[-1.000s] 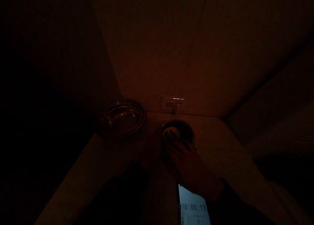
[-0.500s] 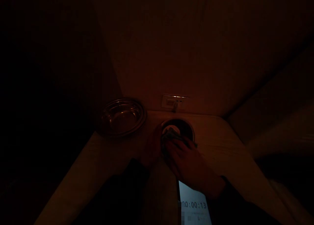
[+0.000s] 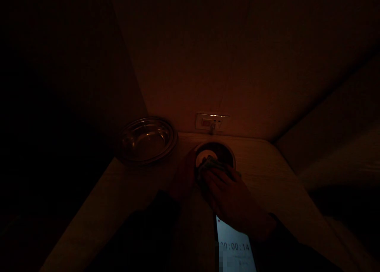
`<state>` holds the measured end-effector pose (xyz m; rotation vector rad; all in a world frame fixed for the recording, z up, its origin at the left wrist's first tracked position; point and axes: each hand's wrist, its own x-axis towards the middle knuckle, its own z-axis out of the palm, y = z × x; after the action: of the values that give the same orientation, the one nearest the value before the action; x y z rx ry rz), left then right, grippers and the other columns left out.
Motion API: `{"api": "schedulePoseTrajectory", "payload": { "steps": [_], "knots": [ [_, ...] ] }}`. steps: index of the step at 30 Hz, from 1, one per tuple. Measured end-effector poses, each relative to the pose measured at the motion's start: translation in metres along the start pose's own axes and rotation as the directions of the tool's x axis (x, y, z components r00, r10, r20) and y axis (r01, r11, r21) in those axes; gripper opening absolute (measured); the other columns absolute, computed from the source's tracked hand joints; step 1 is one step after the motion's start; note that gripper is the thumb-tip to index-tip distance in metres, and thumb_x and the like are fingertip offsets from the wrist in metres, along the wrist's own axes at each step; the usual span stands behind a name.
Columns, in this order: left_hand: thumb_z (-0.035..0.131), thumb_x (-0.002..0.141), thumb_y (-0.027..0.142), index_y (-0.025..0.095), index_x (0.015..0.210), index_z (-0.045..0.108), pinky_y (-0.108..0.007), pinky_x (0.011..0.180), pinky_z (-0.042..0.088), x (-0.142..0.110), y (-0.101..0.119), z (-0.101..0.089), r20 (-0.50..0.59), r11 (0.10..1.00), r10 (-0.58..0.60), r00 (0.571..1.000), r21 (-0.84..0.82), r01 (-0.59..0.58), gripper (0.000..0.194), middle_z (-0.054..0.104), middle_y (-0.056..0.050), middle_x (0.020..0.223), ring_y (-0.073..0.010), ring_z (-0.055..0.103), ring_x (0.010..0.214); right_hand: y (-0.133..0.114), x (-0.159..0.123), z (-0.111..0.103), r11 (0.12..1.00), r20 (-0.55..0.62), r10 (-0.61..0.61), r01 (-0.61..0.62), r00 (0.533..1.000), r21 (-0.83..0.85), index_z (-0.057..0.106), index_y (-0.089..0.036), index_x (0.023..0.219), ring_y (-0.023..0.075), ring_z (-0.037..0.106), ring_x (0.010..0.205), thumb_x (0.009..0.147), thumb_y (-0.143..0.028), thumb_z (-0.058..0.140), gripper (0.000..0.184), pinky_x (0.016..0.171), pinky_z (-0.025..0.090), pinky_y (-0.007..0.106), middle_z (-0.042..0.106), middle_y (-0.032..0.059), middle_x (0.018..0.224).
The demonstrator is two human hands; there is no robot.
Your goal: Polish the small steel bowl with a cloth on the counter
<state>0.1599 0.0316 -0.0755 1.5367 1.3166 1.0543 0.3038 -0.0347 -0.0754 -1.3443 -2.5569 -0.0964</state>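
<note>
The light is very dim. A round bowl (image 3: 226,152) stands on the table, and a pale round patch shows inside it at the left. My left hand (image 3: 184,175) is curled around the bowl's left side; its fingers are mostly lost in shadow. A crumpled dark cloth (image 3: 213,163) lies bunched under the fingers of my right hand (image 3: 227,191), which presses it to the near side of the bowl's inside. The cloth and hand hide the bowl's near part.
A wide, shiny metal basin (image 3: 150,143) sits at the table's back left corner. Below my right wrist lies a phone (image 3: 236,246) with a lit timer. A wall socket (image 3: 212,122) with a plug is behind the bowl. The wooden table (image 3: 267,165) meets the wall.
My right hand and the cloth have shifted slightly to the right, baring more of the pale patch in the bowl. My left hand stays at the bowl's side. The timer went from 13 to 14.
</note>
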Motion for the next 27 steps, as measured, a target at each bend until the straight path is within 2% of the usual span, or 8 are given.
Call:
{"api": "schedulePoseTrajectory", "payload": {
  "steps": [6, 12, 15, 18, 22, 27],
  "knots": [
    [0.025, 0.089, 0.019, 0.015, 0.115, 0.058, -0.033, 0.103, 0.039, -0.0002, -0.0006, 0.0008, 0.072, 0.997, 0.046, 0.996, -0.07, -0.041, 0.042, 0.064, -0.008, 0.119, -0.0177, 0.058, 0.112, -0.0008, 0.0015, -0.0031, 1.0, -0.005, 0.011, -0.01, 1.0, 0.019, 0.05, -0.014, 0.124, 0.0262, 0.051, 0.113, 0.091, -0.023, 0.043, 0.035, 0.104, 0.024, 0.054, 0.061, 0.0112, 0.12],
    [0.024, 0.091, 0.023, 0.013, 0.111, 0.059, -0.03, 0.101, 0.041, 0.0012, -0.0005, -0.0002, 0.05, 0.997, 0.041, 0.998, -0.059, -0.038, 0.042, 0.064, -0.009, 0.118, -0.0171, 0.059, 0.11, -0.0003, -0.0013, -0.0077, 0.999, 0.031, 0.046, -0.046, 0.998, 0.022, 0.058, -0.016, 0.112, 0.0242, 0.056, 0.103, 0.09, -0.023, 0.045, 0.026, 0.106, 0.021, 0.051, 0.066, 0.0087, 0.106],
    [0.028, 0.089, 0.02, 0.015, 0.108, 0.061, -0.032, 0.101, 0.041, 0.0017, -0.0025, 0.0, 0.06, 0.997, 0.064, 0.996, -0.048, -0.061, 0.038, 0.065, -0.008, 0.117, -0.0181, 0.058, 0.111, 0.0004, -0.003, -0.006, 0.999, 0.026, 0.041, -0.041, 0.999, 0.013, 0.056, -0.014, 0.116, 0.0255, 0.054, 0.107, 0.09, -0.023, 0.046, 0.029, 0.106, 0.021, 0.051, 0.066, 0.0101, 0.109],
    [0.026, 0.091, 0.025, 0.016, 0.107, 0.061, -0.035, 0.102, 0.041, 0.0015, -0.0039, 0.0015, 0.046, 0.997, 0.026, 0.999, -0.078, -0.023, 0.04, 0.067, -0.007, 0.115, -0.0189, 0.059, 0.11, 0.0006, -0.0035, -0.0029, 0.999, 0.012, 0.026, -0.027, 1.0, 0.017, 0.054, -0.014, 0.121, 0.0263, 0.053, 0.11, 0.091, -0.023, 0.044, 0.033, 0.105, 0.023, 0.053, 0.063, 0.0115, 0.116],
    [0.026, 0.092, 0.027, 0.016, 0.113, 0.06, -0.034, 0.104, 0.039, 0.001, -0.0025, 0.0023, 0.059, 0.993, 0.024, 0.998, -0.117, -0.017, 0.041, 0.065, -0.007, 0.118, -0.0183, 0.057, 0.113, -0.0013, -0.0015, -0.0005, 0.999, 0.002, 0.004, -0.004, 1.0, 0.036, 0.048, -0.013, 0.127, 0.0268, 0.048, 0.117, 0.091, -0.022, 0.041, 0.038, 0.107, 0.021, 0.054, 0.058, 0.0119, 0.125],
    [0.025, 0.092, 0.027, 0.012, 0.116, 0.058, -0.034, 0.105, 0.037, 0.0027, -0.0034, -0.0003, 0.075, 0.995, -0.01, 0.997, -0.096, 0.017, 0.044, 0.064, -0.009, 0.12, -0.0186, 0.057, 0.113, -0.0019, -0.0009, -0.0025, 0.997, 0.001, 0.008, -0.008, 1.0, 0.075, 0.049, -0.014, 0.126, 0.0243, 0.049, 0.117, 0.092, -0.022, 0.041, 0.036, 0.109, 0.019, 0.052, 0.059, 0.0103, 0.123]
  ]
}}
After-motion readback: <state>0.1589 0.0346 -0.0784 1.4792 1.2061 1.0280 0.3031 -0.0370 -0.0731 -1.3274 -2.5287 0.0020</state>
